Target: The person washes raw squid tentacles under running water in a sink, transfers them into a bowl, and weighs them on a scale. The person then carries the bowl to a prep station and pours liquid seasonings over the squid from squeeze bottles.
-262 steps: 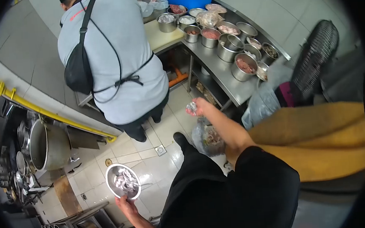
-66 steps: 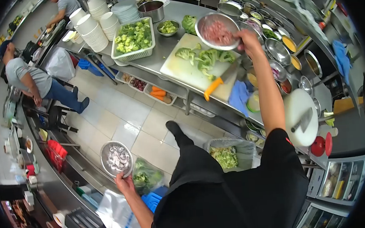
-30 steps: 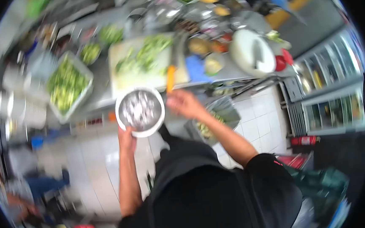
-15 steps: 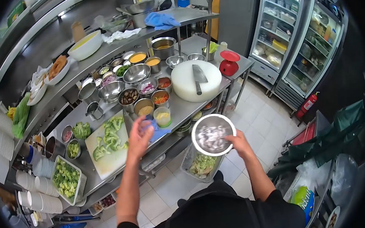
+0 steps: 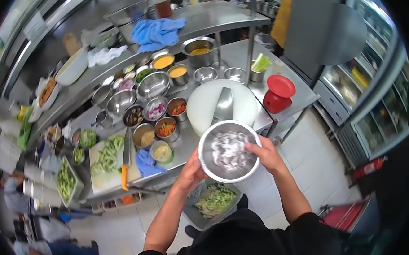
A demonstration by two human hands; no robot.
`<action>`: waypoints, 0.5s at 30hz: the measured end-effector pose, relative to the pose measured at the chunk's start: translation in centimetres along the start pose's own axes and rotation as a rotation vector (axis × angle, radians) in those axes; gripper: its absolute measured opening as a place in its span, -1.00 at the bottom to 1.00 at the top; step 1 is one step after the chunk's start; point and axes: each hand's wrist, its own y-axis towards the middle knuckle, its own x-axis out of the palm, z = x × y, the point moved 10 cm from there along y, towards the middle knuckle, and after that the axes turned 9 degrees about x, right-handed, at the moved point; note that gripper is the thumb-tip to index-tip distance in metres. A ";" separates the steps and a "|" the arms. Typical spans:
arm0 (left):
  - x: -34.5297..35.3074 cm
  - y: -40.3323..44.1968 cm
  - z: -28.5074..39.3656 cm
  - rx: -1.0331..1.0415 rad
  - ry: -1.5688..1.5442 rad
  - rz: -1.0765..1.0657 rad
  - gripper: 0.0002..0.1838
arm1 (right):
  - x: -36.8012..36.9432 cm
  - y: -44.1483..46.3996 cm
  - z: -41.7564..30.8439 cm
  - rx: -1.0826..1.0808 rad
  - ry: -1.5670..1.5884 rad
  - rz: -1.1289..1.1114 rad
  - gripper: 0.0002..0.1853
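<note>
A metal bowl (image 5: 231, 174) with glossy whitish-purple pieces (image 5: 230, 149) is between my hands, in front of the round white board's near edge. My right hand (image 5: 268, 157) grips its right side, thumb over the rim. Against the left side presses my left hand (image 5: 189, 172), its fingers partly hidden by the bowl. Just beyond, a cleaver (image 5: 224, 105) lies on the thick round white board (image 5: 198, 104), its handle hidden behind the bowl. Pots of chopped red and orange vegetables (image 5: 167, 129) stand left of the board.
An orange-handled knife (image 5: 125, 173) lies by cut greens on a white board (image 5: 99, 180). A blue cloth (image 5: 148, 163) is at the counter edge. A red scale (image 5: 277, 96) stands right. Below is a bin of scraps (image 5: 214, 201). A co-worker (image 5: 33, 251) is at lower left.
My left hand has come from over the counter, where it was open, to the bowl's left side. The view has shifted, and the bowl is now close to the round board.
</note>
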 end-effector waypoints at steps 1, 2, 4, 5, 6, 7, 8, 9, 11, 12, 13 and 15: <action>-0.1 -0.3 -0.3 0.014 -0.107 0.079 -0.27 | 1.3 1.9 -0.6 0.017 -0.022 -0.107 -0.63; 0.0 -0.3 0.5 0.057 -0.127 0.202 -0.33 | 2.5 3.3 -0.9 0.067 -0.063 -0.164 -0.63; 0.6 -0.6 2.9 0.137 -0.181 0.464 -0.46 | 5.2 5.7 -1.7 0.069 -0.176 -0.290 -0.59; -0.2 -0.9 3.3 0.164 -0.159 0.551 -0.48 | 5.8 6.9 -1.8 0.088 -0.263 -0.313 -0.54; -0.3 -0.9 4.3 0.243 -0.117 0.497 -0.48 | 6.2 7.4 -2.7 0.135 -0.469 -0.329 -0.49; -0.6 -1.4 4.6 0.278 -0.163 0.523 -0.49 | 6.5 8.0 -3.6 0.181 -0.667 -0.339 -0.43; -1.8 -2.2 4.6 0.324 -0.175 0.542 -0.50 | 6.7 9.6 -5.7 0.024 -0.699 -0.261 -0.39; -2.6 -3.2 5.3 0.369 -0.168 0.615 -0.50 | 7.4 9.1 -10.8 -0.269 -0.761 -0.134 -0.37; -1.8 -4.1 7.0 0.420 -0.198 0.552 -0.51 | 8.5 10.0 -18.8 -0.656 -0.868 -0.031 -0.52; -1.1 -4.5 8.2 0.484 -0.206 0.597 -0.49 | 8.6 12.1 -22.2 -0.762 -0.859 -0.003 -0.54; -1.0 -5.7 8.7 0.532 -0.203 0.667 -0.48 | 8.5 15.4 -25.5 -0.866 -0.852 0.065 -0.55; -2.6 -8.1 8.5 0.585 -0.112 0.824 -0.46 | 9.0 21.0 -32.5 -0.942 -0.802 0.224 -0.50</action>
